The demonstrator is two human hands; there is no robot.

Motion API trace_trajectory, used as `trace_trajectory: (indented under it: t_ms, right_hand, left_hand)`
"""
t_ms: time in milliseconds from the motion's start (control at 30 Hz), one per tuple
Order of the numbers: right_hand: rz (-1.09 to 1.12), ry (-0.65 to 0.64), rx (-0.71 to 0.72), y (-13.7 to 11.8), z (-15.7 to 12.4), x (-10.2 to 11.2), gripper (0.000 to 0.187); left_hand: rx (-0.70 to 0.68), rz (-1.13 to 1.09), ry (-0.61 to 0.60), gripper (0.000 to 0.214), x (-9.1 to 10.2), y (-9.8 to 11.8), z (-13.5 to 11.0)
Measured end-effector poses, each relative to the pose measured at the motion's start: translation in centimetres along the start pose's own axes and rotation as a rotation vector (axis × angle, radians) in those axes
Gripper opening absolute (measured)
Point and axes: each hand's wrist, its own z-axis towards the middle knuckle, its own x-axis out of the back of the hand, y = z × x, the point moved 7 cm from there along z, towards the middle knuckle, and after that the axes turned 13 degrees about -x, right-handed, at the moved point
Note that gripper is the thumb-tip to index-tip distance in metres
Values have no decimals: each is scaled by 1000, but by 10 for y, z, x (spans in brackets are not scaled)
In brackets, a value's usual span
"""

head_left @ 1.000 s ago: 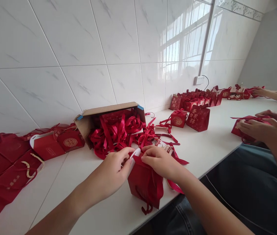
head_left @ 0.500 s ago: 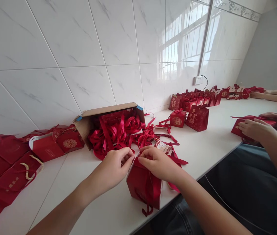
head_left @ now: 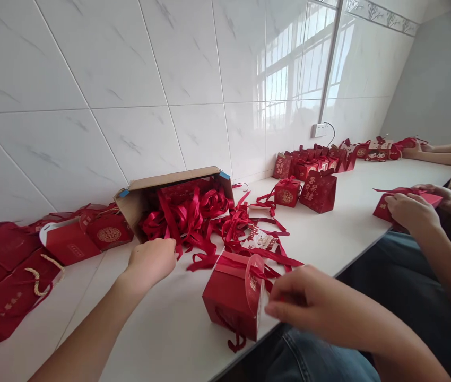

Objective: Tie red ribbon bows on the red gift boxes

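Fingers (head_left: pixel 165 247) bent, left hand (head_left: pixel 150 263) near ribbon (head_left: pixel 205 260), right hand (head_left: pixel 316 303) beside red box (head_left: pixel 225 297); cannot tell either grip

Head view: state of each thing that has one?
Red paper gift box with rope handle: resting, ribbon across top
Red satin ribbon: tangled, spilling out of the carton
Brown cardboard carton: open, mouth facing the wearer
Left hand: curled at ribbon, grip hidden
Right hand: partly open, blurred, beside gift box
Dark-red paper box with gold lettering: closed, upright
Red cubic paper box with gold emblem: closed, ribbon on top
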Motion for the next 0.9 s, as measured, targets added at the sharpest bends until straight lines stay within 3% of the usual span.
trace_trajectory:
  t_ms: [67, 167, 200, 267, 367, 467, 567, 700, 900]
  right_hand:
    - [-68, -75, -35, 8, -1, -10, 18]
    - [-86, -38, -108, 24, 5, -11, 13]
    - [-62, -7, -121, 28, 7, -8, 14]
    - [60, 45, -123, 34, 12, 0, 27]
    - [373, 118, -32, 30, 15, 15, 53]
    - [750, 254, 89, 21, 17, 35, 49]
    - [1029, 369, 147, 17, 19, 48, 38]
    - [1080, 426, 245, 2, 17, 62, 24]
    - [837, 502, 383, -42, 5, 79, 16]
  left_hand:
    - [-35, -6, -228, 15, -8, 13, -11]
    - [-139, -53, -611, 27, -30, 38, -36]
    - [-160, -58, -668, 30, -35, 43, -41]
    - [-166, -67, -665, 38, -40, 45, -40]
    - [-219, -211, -466, 54, -33, 45, -24]
    - [-270, -523, -209, 64, -12, 51, -8]
    - [-247, -753, -51, 49, 4, 59, -2]
    - [-211, -771, 261, 35, 28, 63, -3]
    - [-281, -850, 456, 22, 54, 82, -12]
